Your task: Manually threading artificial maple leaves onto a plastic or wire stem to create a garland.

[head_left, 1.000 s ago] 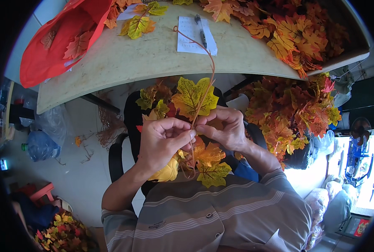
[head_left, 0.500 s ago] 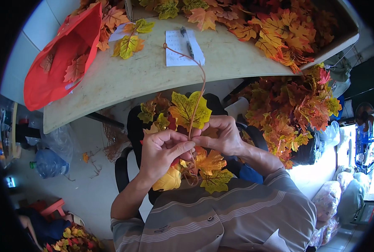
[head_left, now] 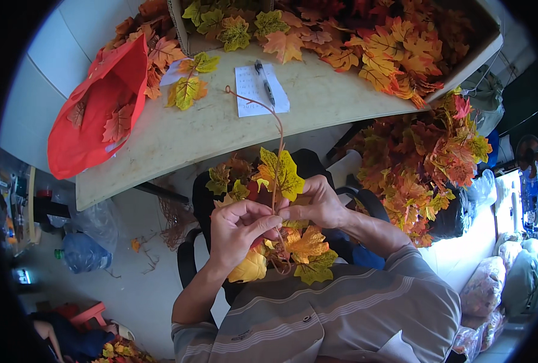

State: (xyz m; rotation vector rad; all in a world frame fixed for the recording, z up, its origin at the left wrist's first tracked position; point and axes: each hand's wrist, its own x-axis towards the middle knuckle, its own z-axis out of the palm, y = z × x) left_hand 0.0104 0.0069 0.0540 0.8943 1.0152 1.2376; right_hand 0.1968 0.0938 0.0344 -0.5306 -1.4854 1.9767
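Observation:
Between thumb and fingers my left hand [head_left: 244,228] pinches a thin brown artificial vine stem [head_left: 279,136], which rises in a curve to a looped tip over the table. Close beside it, my right hand [head_left: 318,202] is closed at the same spot, pinching a yellow-green artificial leaf [head_left: 283,172] against the stem; its exact hold is partly hidden by the fingers. Below my hands, an orange leaf [head_left: 307,243], a green-yellow leaf [head_left: 317,268] and a yellow leaf bunch [head_left: 248,266] hang around the lower vine by my lap.
The table [head_left: 178,136] holds a red bag [head_left: 99,115], a paper sheet [head_left: 247,103] with a pen [head_left: 265,83], and a cardboard box [head_left: 471,66] of autumn leaves. A large leaf bunch [head_left: 414,163] hangs at right. On the floor stands a blue water jug [head_left: 86,251]; a person's arm [head_left: 50,339] shows lower left.
The view has shifted, so the table sits lower in the picture. Both hands stay together at the stem, and the yellow-green leaf has turned slightly beside it.

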